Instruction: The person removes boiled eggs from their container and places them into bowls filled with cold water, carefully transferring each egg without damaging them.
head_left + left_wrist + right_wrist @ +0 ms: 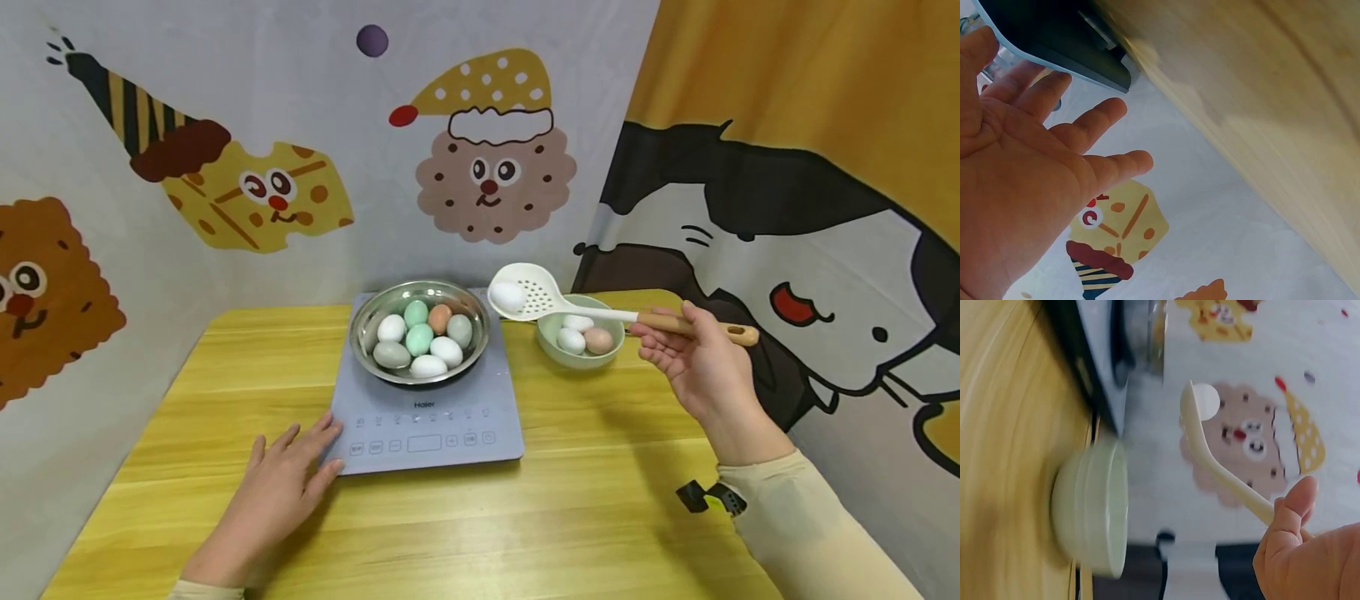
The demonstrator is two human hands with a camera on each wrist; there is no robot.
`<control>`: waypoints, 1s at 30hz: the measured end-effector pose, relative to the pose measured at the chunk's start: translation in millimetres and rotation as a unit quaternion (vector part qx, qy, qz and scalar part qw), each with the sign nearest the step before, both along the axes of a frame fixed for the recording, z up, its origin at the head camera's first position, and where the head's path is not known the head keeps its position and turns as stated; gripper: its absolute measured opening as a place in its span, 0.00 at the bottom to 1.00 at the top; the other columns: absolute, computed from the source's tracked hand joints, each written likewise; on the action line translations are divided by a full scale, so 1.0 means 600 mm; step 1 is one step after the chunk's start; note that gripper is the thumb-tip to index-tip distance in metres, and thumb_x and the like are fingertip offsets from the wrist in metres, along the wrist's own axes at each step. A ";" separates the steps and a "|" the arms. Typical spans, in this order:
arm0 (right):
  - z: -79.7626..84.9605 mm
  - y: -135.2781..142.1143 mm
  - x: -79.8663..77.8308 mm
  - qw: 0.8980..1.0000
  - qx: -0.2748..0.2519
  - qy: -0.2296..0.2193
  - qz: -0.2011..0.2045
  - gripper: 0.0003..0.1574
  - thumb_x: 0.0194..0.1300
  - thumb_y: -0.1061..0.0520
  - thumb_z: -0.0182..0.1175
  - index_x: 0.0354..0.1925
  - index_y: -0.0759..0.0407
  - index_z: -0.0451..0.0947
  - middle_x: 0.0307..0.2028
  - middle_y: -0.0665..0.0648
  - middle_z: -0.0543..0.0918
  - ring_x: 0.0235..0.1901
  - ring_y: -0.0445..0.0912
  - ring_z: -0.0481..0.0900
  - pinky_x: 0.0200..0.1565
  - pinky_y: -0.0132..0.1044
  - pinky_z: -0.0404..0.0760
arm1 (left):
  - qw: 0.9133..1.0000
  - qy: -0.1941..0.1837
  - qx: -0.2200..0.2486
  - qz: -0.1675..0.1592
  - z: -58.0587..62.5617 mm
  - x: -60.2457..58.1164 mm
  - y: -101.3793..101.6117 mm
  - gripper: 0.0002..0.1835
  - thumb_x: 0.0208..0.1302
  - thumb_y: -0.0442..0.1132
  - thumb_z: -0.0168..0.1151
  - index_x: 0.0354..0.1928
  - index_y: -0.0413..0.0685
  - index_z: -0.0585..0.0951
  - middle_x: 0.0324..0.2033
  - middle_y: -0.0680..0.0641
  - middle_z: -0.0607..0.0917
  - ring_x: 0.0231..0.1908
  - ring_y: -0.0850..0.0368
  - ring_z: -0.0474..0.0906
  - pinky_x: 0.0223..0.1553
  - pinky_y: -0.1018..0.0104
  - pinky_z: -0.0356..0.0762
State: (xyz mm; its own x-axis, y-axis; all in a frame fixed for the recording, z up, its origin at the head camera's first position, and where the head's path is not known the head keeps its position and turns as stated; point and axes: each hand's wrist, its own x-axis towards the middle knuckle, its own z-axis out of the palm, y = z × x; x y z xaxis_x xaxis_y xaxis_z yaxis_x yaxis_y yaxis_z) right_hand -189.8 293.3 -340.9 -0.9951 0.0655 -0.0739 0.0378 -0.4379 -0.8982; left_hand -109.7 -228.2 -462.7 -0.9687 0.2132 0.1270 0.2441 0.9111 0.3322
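Observation:
My right hand (705,358) grips the wooden handle of a white slotted spoon (542,293). A white egg (508,297) lies in the spoon's bowl, raised above the table between the steel bowl and the green bowl. In the right wrist view the spoon (1200,447) hangs higher than the green bowl (1094,506). My left hand (281,479) has its fingers spread, with fingertips touching the left edge of the induction cooker (427,429). On the cooker stands a steel bowl (420,379) with several white, green, grey and brown eggs.
The pale green bowl (573,360), right of the cooker, has two white eggs and a brownish egg (598,340) showing. Behind the wooden table (600,500) hangs a cartoon-printed cloth (300,83). A dark strap device (711,498) is on the right wrist.

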 end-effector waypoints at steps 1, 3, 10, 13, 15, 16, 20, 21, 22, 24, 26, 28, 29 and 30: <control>-0.002 0.012 0.004 1.000 0.004 -0.002 -0.016 0.25 0.82 0.42 0.59 0.56 0.62 0.85 0.45 0.62 0.94 0.38 0.48 0.93 0.41 0.35 0.93 | 1.000 -0.001 0.000 0.000 0.001 0.000 0.000 0.29 0.76 0.48 0.67 0.75 0.51 0.77 0.77 0.45 0.74 0.70 0.19 0.70 0.69 0.11 0.51; -0.009 0.035 0.012 0.999 0.008 -0.003 -0.047 0.25 0.81 0.42 0.60 0.56 0.62 0.85 0.45 0.61 0.94 0.39 0.48 0.94 0.42 0.36 0.93 | 1.000 -0.002 -0.002 0.000 0.001 0.001 0.000 0.29 0.76 0.49 0.67 0.75 0.51 0.77 0.77 0.44 0.74 0.70 0.19 0.70 0.69 0.11 0.51; -0.044 0.078 0.026 0.992 0.045 -0.007 -0.117 0.23 0.81 0.43 0.61 0.55 0.59 0.86 0.41 0.58 0.95 0.39 0.46 0.94 0.40 0.36 0.93 | 1.000 -0.011 -0.003 0.003 0.002 0.001 0.000 0.30 0.76 0.49 0.66 0.76 0.51 0.76 0.78 0.44 0.73 0.71 0.19 0.70 0.69 0.11 0.51; -0.055 0.082 0.029 0.992 0.055 -0.004 -0.115 0.22 0.81 0.43 0.60 0.55 0.58 0.86 0.42 0.58 0.95 0.39 0.45 0.93 0.40 0.35 0.93 | 1.000 -0.011 -0.004 0.003 0.001 0.000 0.000 0.29 0.76 0.49 0.66 0.75 0.51 0.76 0.78 0.44 0.73 0.71 0.19 0.70 0.69 0.11 0.51; -0.061 0.081 0.032 0.991 0.065 0.000 -0.113 0.22 0.81 0.43 0.60 0.55 0.58 0.85 0.42 0.58 0.94 0.39 0.45 0.93 0.40 0.35 0.93 | 1.000 -0.009 -0.004 0.002 -0.001 0.000 0.001 0.29 0.76 0.48 0.66 0.75 0.51 0.77 0.78 0.44 0.73 0.70 0.19 0.70 0.69 0.11 0.52; -0.063 0.079 0.032 0.991 0.069 0.003 -0.112 0.22 0.81 0.43 0.60 0.55 0.58 0.85 0.42 0.57 0.94 0.39 0.45 0.93 0.41 0.35 0.93 | 1.000 -0.008 -0.004 0.002 -0.001 0.000 0.001 0.29 0.76 0.48 0.66 0.75 0.51 0.77 0.78 0.44 0.73 0.70 0.19 0.70 0.68 0.11 0.52; -0.068 0.065 0.031 0.990 0.094 0.028 -0.104 0.22 0.81 0.44 0.60 0.57 0.60 0.83 0.42 0.58 0.94 0.38 0.45 0.93 0.40 0.34 0.93 | 1.000 -0.004 -0.003 0.001 -0.003 0.000 0.001 0.29 0.76 0.48 0.67 0.75 0.51 0.77 0.78 0.44 0.73 0.70 0.19 0.71 0.68 0.11 0.52; -0.069 0.060 0.031 0.988 0.107 0.039 -0.104 0.23 0.82 0.45 0.60 0.57 0.62 0.83 0.42 0.58 0.95 0.38 0.45 0.93 0.40 0.34 0.93 | 1.000 -0.004 -0.002 0.001 -0.003 0.000 0.001 0.29 0.76 0.48 0.67 0.75 0.51 0.77 0.78 0.44 0.73 0.70 0.19 0.71 0.68 0.11 0.52; -0.069 0.056 0.032 0.985 0.125 0.051 -0.106 0.24 0.82 0.45 0.59 0.57 0.63 0.83 0.42 0.57 0.95 0.37 0.44 0.93 0.39 0.34 0.93 | 1.000 -0.004 -0.002 0.001 -0.004 0.000 0.000 0.29 0.76 0.48 0.67 0.75 0.51 0.77 0.78 0.44 0.73 0.70 0.19 0.71 0.68 0.11 0.52; -0.069 0.047 0.034 0.977 0.164 0.077 -0.112 0.25 0.82 0.46 0.59 0.58 0.66 0.83 0.42 0.56 0.95 0.36 0.44 0.93 0.38 0.34 0.92 | 1.000 -0.006 0.000 0.001 -0.004 -0.001 0.000 0.29 0.76 0.48 0.66 0.75 0.51 0.77 0.78 0.44 0.73 0.70 0.19 0.71 0.68 0.11 0.52; -0.069 0.039 0.038 0.966 0.204 0.100 -0.121 0.26 0.82 0.46 0.59 0.59 0.68 0.82 0.43 0.55 0.95 0.36 0.43 0.92 0.38 0.34 0.92 | 1.000 -0.007 0.001 0.001 -0.005 -0.001 -0.001 0.29 0.76 0.49 0.66 0.75 0.51 0.77 0.78 0.44 0.73 0.70 0.19 0.71 0.68 0.11 0.52; -0.069 0.030 0.042 0.955 0.237 0.116 -0.132 0.27 0.81 0.47 0.60 0.61 0.69 0.82 0.42 0.55 0.94 0.36 0.43 0.92 0.38 0.34 0.92 | 1.000 -0.008 0.002 0.002 -0.005 -0.001 -0.001 0.29 0.76 0.49 0.66 0.75 0.51 0.77 0.78 0.45 0.73 0.70 0.19 0.71 0.69 0.11 0.51; -0.069 0.027 0.044 0.950 0.251 0.123 -0.136 0.27 0.81 0.47 0.60 0.61 0.70 0.82 0.42 0.55 0.94 0.36 0.43 0.92 0.38 0.33 0.92 | 1.000 -0.008 0.003 0.002 -0.005 -0.001 -0.001 0.29 0.76 0.49 0.66 0.75 0.51 0.77 0.78 0.45 0.73 0.70 0.19 0.71 0.69 0.11 0.51; -0.069 0.024 0.047 0.946 0.262 0.129 -0.140 0.27 0.81 0.48 0.60 0.61 0.70 0.83 0.42 0.55 0.94 0.36 0.42 0.92 0.38 0.33 0.92 | 1.000 -0.007 0.003 0.002 -0.005 -0.001 -0.001 0.29 0.76 0.49 0.66 0.75 0.51 0.77 0.78 0.45 0.73 0.70 0.19 0.71 0.69 0.11 0.51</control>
